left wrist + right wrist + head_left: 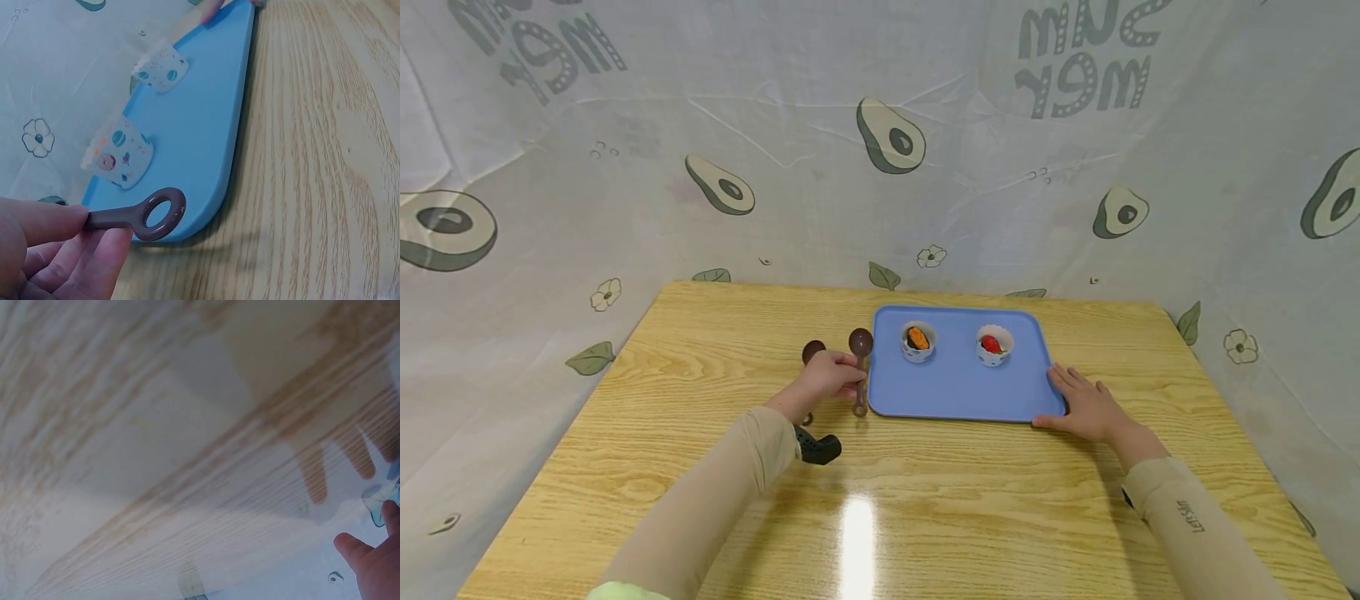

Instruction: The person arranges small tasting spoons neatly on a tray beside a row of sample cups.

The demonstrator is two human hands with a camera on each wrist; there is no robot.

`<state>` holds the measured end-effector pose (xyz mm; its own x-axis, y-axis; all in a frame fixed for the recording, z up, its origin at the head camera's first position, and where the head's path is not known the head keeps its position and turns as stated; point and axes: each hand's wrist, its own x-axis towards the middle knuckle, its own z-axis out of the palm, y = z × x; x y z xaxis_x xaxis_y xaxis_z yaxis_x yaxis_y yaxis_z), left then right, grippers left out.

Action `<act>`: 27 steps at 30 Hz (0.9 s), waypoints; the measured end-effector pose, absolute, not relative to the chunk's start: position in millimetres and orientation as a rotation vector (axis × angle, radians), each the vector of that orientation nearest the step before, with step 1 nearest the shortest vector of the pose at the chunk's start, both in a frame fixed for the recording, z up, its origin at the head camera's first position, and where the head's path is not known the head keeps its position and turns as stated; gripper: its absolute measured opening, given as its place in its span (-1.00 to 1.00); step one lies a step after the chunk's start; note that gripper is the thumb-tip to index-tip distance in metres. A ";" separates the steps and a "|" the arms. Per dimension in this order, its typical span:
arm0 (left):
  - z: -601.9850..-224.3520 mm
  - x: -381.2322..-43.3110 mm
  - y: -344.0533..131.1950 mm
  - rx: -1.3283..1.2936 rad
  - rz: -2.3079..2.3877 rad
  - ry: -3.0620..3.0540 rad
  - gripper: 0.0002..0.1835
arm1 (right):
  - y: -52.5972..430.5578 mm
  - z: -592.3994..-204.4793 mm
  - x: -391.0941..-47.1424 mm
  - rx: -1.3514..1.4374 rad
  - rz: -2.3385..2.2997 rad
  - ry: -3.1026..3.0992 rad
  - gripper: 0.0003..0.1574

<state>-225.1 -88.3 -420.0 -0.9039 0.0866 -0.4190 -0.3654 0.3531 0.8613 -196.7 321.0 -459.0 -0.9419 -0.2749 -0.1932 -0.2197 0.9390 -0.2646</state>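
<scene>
Pinched in my left hand (832, 375) is a brown spoon (861, 343) with a ring at its handle end, just off the tray's left edge. A second brown spoon (812, 350) lies partly hidden behind that hand. On the blue tray (955, 396) stand two patterned paper cups; the left cup (917, 352) holds an orange and black piece, the right cup (991, 357) a red one. My right hand (1086, 408) touches the tray's right edge with fingers spread. In the left wrist view the spoon's ring handle (167, 215) sticks out past the fingertips.
The wooden table (940, 508) runs up to a hanging cloth (805, 225) printed with avocados, which encloses the back and sides. A black wrist piece (820, 448) shows below the left hand.
</scene>
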 end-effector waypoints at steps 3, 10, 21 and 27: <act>-419.0 -225.9 -86.2 -0.252 1.594 2.209 -0.64 | 321.3 -458.9 -196.6 -0.371 -0.354 2.867 0.31; -415.3 -225.0 -83.8 -0.230 1.615 2.170 -0.63 | 320.0 -457.4 -196.5 -0.376 -0.341 2.874 0.31; -411.0 -225.8 -77.7 -0.190 1.634 2.117 -0.58 | 320.9 -458.8 -196.3 -0.383 -0.351 2.875 0.31; -409.2 -228.0 -71.4 -0.206 1.648 2.086 -0.53 | 320.9 -458.3 -196.7 -0.383 -0.354 2.876 0.31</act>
